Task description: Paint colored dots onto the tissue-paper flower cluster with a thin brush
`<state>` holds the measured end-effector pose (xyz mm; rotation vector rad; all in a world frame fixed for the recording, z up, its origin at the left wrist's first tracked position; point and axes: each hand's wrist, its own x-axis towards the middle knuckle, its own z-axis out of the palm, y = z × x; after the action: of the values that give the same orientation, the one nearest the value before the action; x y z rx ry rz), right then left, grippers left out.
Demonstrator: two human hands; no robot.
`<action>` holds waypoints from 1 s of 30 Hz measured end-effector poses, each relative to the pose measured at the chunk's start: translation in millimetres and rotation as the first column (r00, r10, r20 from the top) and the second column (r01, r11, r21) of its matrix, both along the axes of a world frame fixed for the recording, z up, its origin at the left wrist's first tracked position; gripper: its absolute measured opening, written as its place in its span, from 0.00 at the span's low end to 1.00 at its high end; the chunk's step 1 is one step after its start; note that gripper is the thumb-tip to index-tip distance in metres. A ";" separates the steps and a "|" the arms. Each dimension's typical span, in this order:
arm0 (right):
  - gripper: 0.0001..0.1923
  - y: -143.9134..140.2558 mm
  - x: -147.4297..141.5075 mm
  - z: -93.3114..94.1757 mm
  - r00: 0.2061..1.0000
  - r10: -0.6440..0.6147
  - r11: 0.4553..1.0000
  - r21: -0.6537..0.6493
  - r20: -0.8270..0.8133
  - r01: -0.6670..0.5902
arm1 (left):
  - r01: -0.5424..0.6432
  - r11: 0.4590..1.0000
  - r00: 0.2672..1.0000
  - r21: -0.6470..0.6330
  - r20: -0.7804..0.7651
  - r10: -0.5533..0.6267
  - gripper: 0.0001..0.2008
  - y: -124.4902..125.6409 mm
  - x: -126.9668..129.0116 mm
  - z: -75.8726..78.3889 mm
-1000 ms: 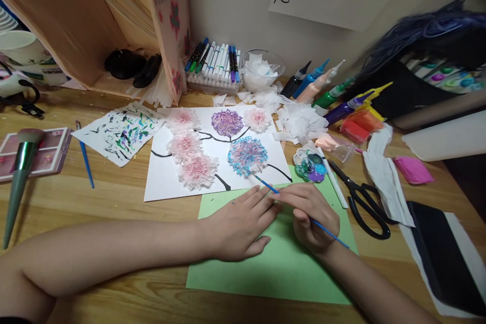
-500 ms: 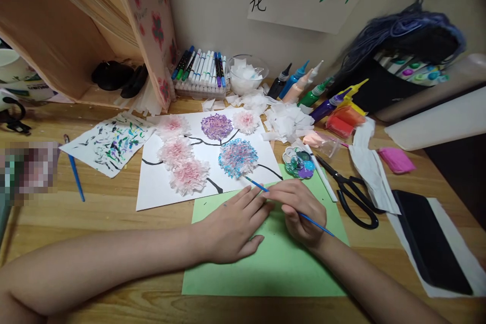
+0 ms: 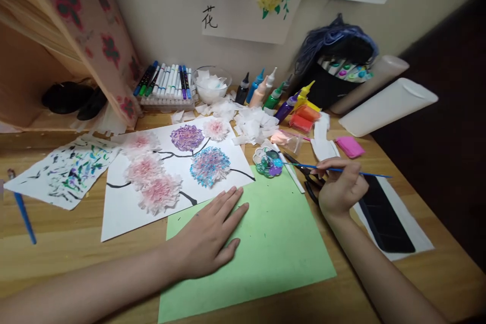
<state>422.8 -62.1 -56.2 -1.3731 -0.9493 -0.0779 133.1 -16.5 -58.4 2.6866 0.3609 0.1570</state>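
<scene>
The left hand (image 3: 207, 235) lies flat and open on the green paper (image 3: 273, 243), fingers spread, pinning its near-left part to the wooden surface (image 3: 68, 243). The right hand (image 3: 339, 187), just right of the green paper's far corner, pinches a thin blue paintbrush (image 3: 334, 169) held level, its tip at the small paint palette (image 3: 268, 162) beside that corner. The step in hand looks like loading the brush with colour. A next stroke would call for carrying the tip to the tissue flowers (image 3: 209, 164) on the white sheet (image 3: 121, 207) beyond the green paper, without dripping.
</scene>
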 end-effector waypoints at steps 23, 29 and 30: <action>0.24 -6.4 8.2 -1.2 0.985 0.066 0.981 -0.191 0.159 -0.035 | 0.005 0.995 1.000 0.101 -0.002 -0.005 0.27 2.9 1.3 1.6; 0.18 -5.1 -14.3 0.6 0.984 0.152 0.988 -0.046 0.090 -0.148 | 0.010 0.999 1.000 0.048 0.001 -0.010 0.27 1.9 1.9 1.3; 0.16 -5.0 -22.2 -0.7 0.973 0.216 0.976 -0.060 0.082 -0.211 | 0.007 0.999 1.000 0.035 0.005 -0.007 0.27 1.5 2.0 1.2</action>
<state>400.7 -67.1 -56.9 -1.3144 -1.1748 0.0494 135.1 -15.0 -57.2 2.7208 0.3506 0.1696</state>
